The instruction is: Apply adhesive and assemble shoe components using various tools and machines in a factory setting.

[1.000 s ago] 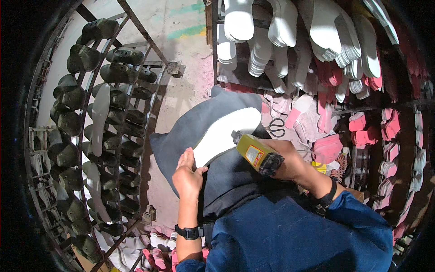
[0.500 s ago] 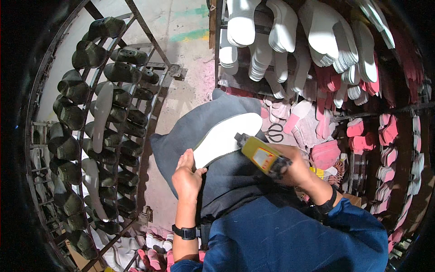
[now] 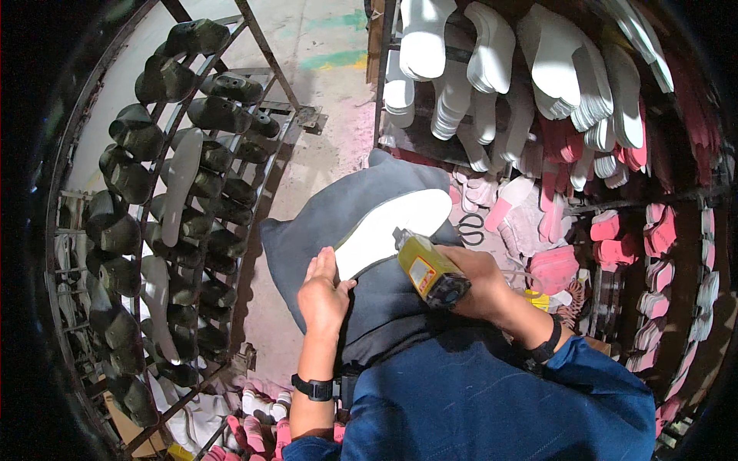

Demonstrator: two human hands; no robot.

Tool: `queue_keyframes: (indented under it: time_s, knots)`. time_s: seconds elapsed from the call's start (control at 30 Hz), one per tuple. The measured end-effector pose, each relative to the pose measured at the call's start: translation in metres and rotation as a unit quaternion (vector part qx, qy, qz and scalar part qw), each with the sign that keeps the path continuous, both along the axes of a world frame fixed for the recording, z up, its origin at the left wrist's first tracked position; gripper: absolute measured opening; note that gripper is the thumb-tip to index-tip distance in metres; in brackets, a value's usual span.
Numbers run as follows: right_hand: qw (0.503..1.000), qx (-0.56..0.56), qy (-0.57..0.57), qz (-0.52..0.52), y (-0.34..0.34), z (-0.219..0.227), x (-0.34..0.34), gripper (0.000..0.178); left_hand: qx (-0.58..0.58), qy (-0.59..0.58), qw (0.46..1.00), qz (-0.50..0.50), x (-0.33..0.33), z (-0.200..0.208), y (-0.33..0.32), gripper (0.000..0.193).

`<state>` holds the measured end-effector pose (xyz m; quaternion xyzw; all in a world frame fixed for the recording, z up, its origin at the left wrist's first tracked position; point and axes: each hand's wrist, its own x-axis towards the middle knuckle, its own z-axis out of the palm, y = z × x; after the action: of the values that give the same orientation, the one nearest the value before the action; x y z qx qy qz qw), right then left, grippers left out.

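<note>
Across the dark cloth on my lap lies a white insole [image 3: 377,234], tilted up to the right. My left hand [image 3: 323,296] grips its lower left end, thumb on one side and fingers on the other. What lies beneath the insole is hidden. In my right hand [image 3: 480,280] is a yellow-green staple gun [image 3: 421,265] with a black rear end. Its nose is at the near edge of the insole's middle; I cannot tell whether it touches.
A metal rack [image 3: 265,165] with several dark shoe lasts [image 3: 123,223] stands at the left. White insoles [image 3: 550,61] hang in stacks at the upper right. Pink and white pieces [image 3: 553,265] lie on the right, near a coiled hose [image 3: 571,300].
The staple gun has moved a little left and down along the insole, and its body has turned more upright. My left hand keeps its hold. The whole view has shifted slightly.
</note>
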<state>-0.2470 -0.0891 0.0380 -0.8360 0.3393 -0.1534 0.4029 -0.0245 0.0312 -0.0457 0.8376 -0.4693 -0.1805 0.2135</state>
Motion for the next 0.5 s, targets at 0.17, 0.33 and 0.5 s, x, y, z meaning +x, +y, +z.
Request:
queue_keyframes:
  time_s: [0.17, 0.33, 0.5]
  knots:
    - [0.99, 0.113, -0.086, -0.024, -0.012, -0.005, -0.013, 0.046, -0.02, -0.139, 0.987, -0.071, 0.001, 0.001, 0.003, 0.092]
    - [0.985, -0.024, -0.037, -0.169, -0.014, -0.048, -0.054, 0.051, 0.037, -0.017, 0.999, -0.031, 0.025, -0.001, -0.011, 0.053]
    - [0.928, 0.241, -0.051, -0.28, -0.026, -0.011, -0.046, 0.073, -0.014, 0.442, 0.897, 0.017, 0.008, -0.013, 0.023, 0.068]
